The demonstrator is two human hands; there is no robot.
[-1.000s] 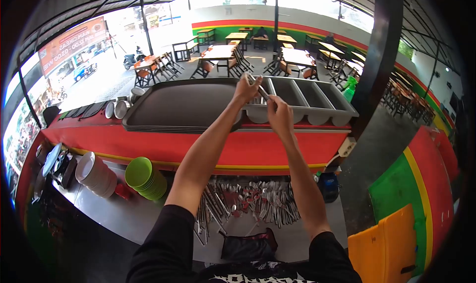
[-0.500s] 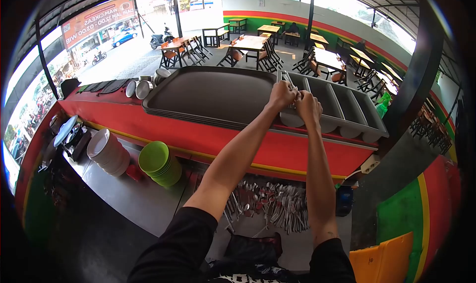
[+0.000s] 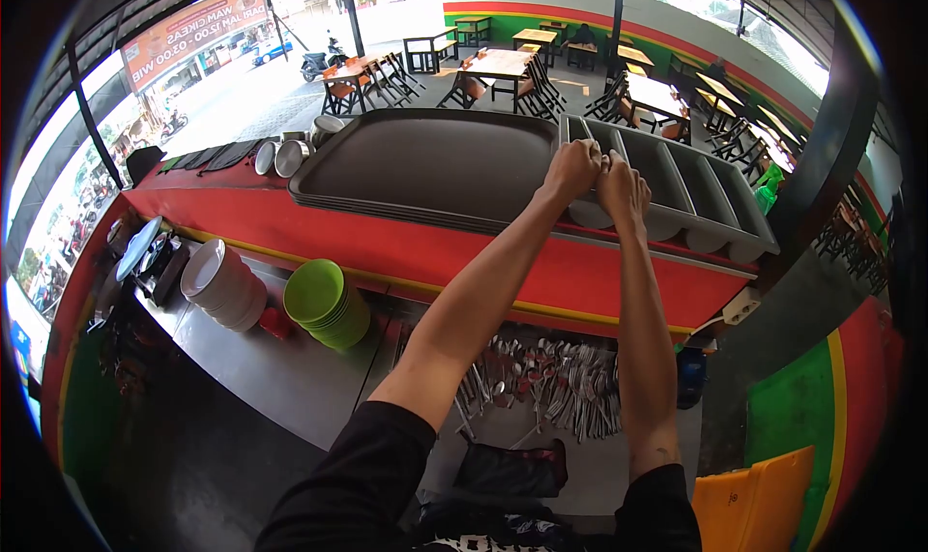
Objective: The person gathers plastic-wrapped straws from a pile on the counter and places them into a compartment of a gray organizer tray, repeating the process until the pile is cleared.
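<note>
A grey cutlery tray (image 3: pixel 739 225) with several long compartments stands on the red counter. Both my hands are over its left end. My left hand (image 3: pixel 576 168) is closed, fingers curled down at the leftmost compartment. My right hand (image 3: pixel 623 190) is closed beside it, the two almost touching. Whatever the fingers hold is hidden behind the knuckles. A stack of brown serving trays (image 3: pixel 435 160) lies just left of my hands. Below my forearms, loose spoons and forks (image 3: pixel 570 388) are spread on the steel table (image 3: pixel 261 344).
White bowls (image 3: pixel 224 286) and green bowls (image 3: pixel 324 305) stand stacked on the steel table. Metal cups (image 3: pixel 290 156) sit at the serving trays' left. A green bottle (image 3: pixel 767 187) is behind the cutlery tray, near a dark post (image 3: pixel 822 189). An orange chair (image 3: pixel 759 499) stands lower right.
My hands stay close together over the cutlery tray's left end. Thin silvery pieces that showed above my left hand are no longer plainly visible. The whole view has shifted slightly.
</note>
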